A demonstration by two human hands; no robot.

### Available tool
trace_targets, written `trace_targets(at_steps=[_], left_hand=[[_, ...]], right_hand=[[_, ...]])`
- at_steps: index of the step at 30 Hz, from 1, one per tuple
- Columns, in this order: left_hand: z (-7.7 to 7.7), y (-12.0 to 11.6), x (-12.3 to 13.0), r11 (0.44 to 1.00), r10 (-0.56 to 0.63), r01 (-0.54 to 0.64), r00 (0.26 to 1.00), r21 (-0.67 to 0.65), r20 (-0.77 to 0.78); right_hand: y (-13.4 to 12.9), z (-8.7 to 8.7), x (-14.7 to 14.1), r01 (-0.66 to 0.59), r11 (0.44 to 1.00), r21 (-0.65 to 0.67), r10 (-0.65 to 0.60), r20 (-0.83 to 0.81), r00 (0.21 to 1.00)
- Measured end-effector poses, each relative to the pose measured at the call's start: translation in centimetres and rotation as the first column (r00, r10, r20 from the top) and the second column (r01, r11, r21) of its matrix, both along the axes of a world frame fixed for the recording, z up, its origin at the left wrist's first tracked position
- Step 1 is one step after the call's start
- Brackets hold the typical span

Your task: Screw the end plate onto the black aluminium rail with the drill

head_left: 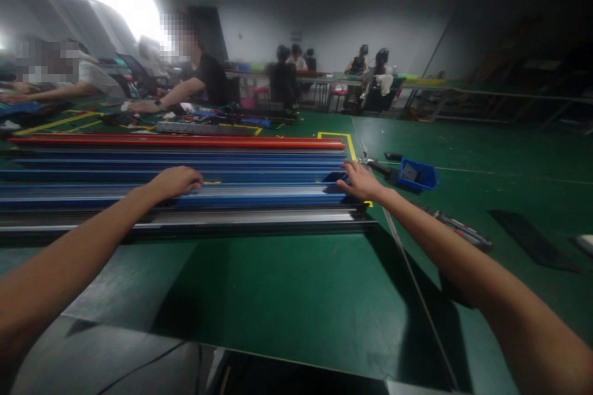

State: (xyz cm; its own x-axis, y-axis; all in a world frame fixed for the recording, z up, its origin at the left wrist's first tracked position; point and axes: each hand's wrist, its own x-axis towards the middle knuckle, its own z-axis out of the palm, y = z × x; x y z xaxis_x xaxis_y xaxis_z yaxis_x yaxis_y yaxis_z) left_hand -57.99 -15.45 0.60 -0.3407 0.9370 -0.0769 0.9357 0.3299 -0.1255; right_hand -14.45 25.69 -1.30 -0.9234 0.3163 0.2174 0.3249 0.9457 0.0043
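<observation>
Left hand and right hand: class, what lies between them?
In the head view, blue bars run between the left hand and the right hand; a yellow mark shows beside the left hand.

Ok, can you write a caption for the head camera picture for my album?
Left hand and right hand at long blue bars on a green table, orange-red bars beyond.

The blue rails are streaked lengthwise with silver. Beyond them, rails show orange-red; on their near side, a black rail has a pale silver stripe. The table beneath them is green. Off their right end: yellow tape, a bright blue bin.
</observation>
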Motion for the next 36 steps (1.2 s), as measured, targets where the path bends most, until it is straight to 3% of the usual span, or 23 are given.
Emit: trace_targets(at_steps=[7, 20, 31, 36], left_hand=[[-0.1, 0.8, -0.5, 0.996, 0.051, -0.054, 0.998, -0.069, -0.041], [-0.6, 1.2, -1.5, 0.995, 0.070, -0.072, 0.997, -0.062, -0.035], [-1.2, 1.1, -1.4, 0.998, 0.068, -0.068, 0.995, -0.001, -0.068], [-1.4, 0.5, -0.7, 0.991, 0.060, -0.048, 0.993, 0.121, -0.100]], right_hand=[[1.2, -1.4, -1.7, 0.085, 0.996, 0.000, -0.085, 0.067, 0.994], [2.6, -2.0, -2.5, 0.089, 0.996, -0.014, -0.086, 0.164, 0.983], [2.0, -1.4, -2.9, 0.128, 0.992, -0.009, -0.124, 0.165, 0.978], [2.0, -1.4, -2.9, 0.147, 0.989, -0.011, -0.143, 0.161, 0.977]])
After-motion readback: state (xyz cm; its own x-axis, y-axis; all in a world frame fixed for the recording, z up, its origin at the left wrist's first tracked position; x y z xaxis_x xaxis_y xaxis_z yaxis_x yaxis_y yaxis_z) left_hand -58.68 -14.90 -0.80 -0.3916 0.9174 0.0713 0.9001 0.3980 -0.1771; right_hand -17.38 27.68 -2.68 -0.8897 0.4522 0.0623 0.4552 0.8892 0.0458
